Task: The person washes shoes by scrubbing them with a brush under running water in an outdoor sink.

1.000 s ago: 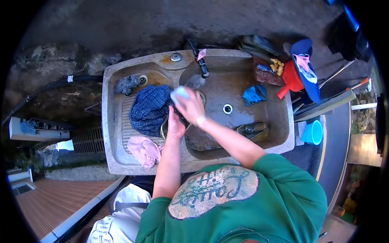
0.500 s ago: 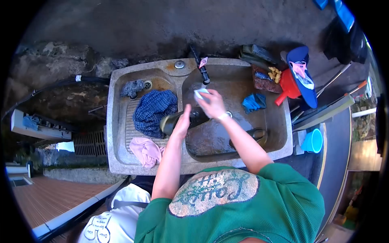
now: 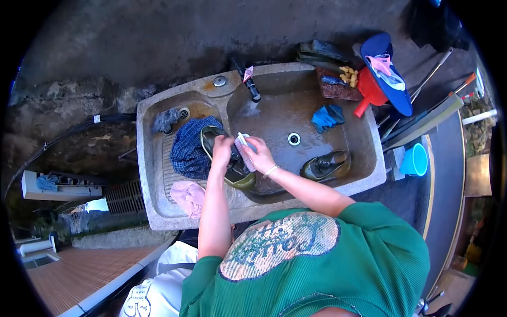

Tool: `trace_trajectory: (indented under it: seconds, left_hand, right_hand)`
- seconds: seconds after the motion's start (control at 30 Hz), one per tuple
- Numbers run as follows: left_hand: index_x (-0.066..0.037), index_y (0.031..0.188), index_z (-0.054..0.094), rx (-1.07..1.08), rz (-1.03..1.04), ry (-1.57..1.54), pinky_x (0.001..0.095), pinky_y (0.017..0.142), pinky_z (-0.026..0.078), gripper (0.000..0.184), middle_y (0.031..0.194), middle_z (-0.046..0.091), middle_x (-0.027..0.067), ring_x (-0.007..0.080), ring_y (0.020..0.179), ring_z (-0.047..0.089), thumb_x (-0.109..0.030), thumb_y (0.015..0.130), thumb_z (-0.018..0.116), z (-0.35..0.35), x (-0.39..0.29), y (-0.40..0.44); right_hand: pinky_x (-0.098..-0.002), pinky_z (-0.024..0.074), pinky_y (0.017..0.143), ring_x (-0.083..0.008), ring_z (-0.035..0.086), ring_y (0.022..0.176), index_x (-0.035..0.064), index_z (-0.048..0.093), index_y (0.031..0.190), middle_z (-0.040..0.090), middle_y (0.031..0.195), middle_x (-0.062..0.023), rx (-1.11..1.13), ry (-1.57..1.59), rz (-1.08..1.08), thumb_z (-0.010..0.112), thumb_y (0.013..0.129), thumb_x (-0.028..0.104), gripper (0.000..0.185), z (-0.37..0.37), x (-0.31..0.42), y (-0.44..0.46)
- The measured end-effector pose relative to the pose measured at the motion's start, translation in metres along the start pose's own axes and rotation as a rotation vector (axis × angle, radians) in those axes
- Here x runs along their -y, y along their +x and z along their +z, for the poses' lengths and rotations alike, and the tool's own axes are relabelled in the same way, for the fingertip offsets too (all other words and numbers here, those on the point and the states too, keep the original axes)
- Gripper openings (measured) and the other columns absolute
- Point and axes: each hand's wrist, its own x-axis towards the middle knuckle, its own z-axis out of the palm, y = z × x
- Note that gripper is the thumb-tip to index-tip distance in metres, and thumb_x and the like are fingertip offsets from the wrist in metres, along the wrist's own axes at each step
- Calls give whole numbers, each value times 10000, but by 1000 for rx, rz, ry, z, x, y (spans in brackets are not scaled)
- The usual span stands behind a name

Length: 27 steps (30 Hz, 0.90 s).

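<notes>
My left hand (image 3: 222,149) grips a dark olive shoe (image 3: 243,182), tilted over the divider between the two halves of the stone sink (image 3: 363,186). Its opening faces up, and my fingers partly cover it. In my right hand (image 3: 259,155) is a scrub brush (image 3: 243,150) with a white back and pale pinkish bristles, against or very near the shoe's side. A matching second shoe (image 3: 326,165) lies in the right basin, right of the drain (image 3: 294,139). Beside my left hand, a blue checked cloth (image 3: 188,150) is bunched on the ribbed left part.
A pink cloth (image 3: 187,198) lies at the sink's front left, a grey cloth (image 3: 166,120) behind. The black tap (image 3: 252,87) overhangs the right basin, which holds a blue cloth (image 3: 327,117). A red dipper (image 3: 371,90) and blue cap (image 3: 404,98) sit at the right corner.
The shoe has turned so its opening shows, and my right hand has brought the brush down from beneath the tap to it. The second shoe shows more clearly. The view has shifted slightly.
</notes>
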Motion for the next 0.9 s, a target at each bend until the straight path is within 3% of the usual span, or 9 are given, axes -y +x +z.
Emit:
trace_trajectory:
  seconds: [0.03, 0.1, 0.17, 0.23, 0.33, 0.5, 0.7, 0.83, 0.9]
  left_hand:
    - [63, 1152, 489, 0, -113, -25, 334, 868, 414, 527, 1091, 573, 230, 299, 975, 569, -371, 856, 524, 0, 0, 4]
    - [53, 1127, 516, -230, -10, 24, 320, 860, 415, 477, 1052, 594, 180, 266, 953, 566, -357, 883, 504, 10, 17, 8]
    - [42, 1112, 525, -459, 176, -279, 336, 849, 430, 353, 999, 614, 179, 264, 930, 578, -244, 918, 450, 29, 30, 6]
    - [25, 1122, 526, -377, 206, -358, 344, 856, 429, 316, 1027, 608, 187, 279, 951, 581, -198, 919, 429, 34, 53, 19]
    - [-9, 1152, 506, -392, 282, -79, 339, 870, 419, 289, 1074, 588, 167, 264, 995, 563, -148, 917, 412, 32, 25, -5]
    - [-30, 1105, 498, -313, 205, -420, 280, 836, 418, 229, 1017, 547, 84, 158, 933, 516, -144, 943, 382, 25, 35, 0]
    - [-8, 1091, 511, -246, 305, -321, 314, 834, 421, 239, 1011, 586, 128, 206, 938, 546, -149, 921, 420, 21, 55, 11]
    - [-8, 1123, 498, -240, 301, -170, 320, 847, 421, 257, 1014, 592, 159, 245, 940, 566, -130, 917, 405, 16, 31, 0]
    - [-18, 1141, 495, -293, 340, 22, 320, 846, 425, 267, 1032, 593, 163, 242, 946, 571, -134, 918, 404, 18, 26, -3]
  right_hand:
    - [-367, 360, 984, -314, 473, 1147, 81, 579, 1175, 514, 1200, -182, 48, -26, -24, 615, 839, 263, 384, -5, 9, -5]
    - [-392, 344, 996, -326, 449, 1170, 97, 578, 1186, 485, 1235, -185, 69, -126, -119, 613, 837, 254, 384, -6, 19, -20]
    - [-423, 316, 1009, -340, 395, 1204, 110, 592, 1171, 448, 1258, -193, 24, -183, -82, 612, 830, 271, 378, 6, 29, -21]
    - [-407, 321, 1000, -342, 402, 1186, 104, 606, 1148, 471, 1232, -191, -83, -224, -153, 589, 838, 287, 360, 30, 21, 27]
    - [-371, 337, 990, -334, 420, 1175, 71, 610, 1132, 508, 1202, -185, -188, -260, -81, 561, 849, 252, 339, 54, 18, 88]
    - [-424, 326, 989, -320, 437, 1163, 101, 611, 1155, 492, 1233, -164, 21, -201, -188, 609, 813, 245, 371, 15, 19, 2]
    - [-397, 350, 955, -367, 438, 1108, 84, 613, 1116, 479, 1229, -182, -232, -178, -70, 564, 851, 267, 326, 65, 12, 92]
    - [-427, 325, 983, -366, 418, 1159, 92, 597, 1158, 479, 1225, -189, -4, -156, -235, 572, 844, 253, 354, 24, 18, 23]
    - [-425, 330, 983, -355, 442, 1140, 85, 608, 1139, 499, 1201, -180, 23, -217, -139, 586, 832, 245, 347, 11, 21, -12]
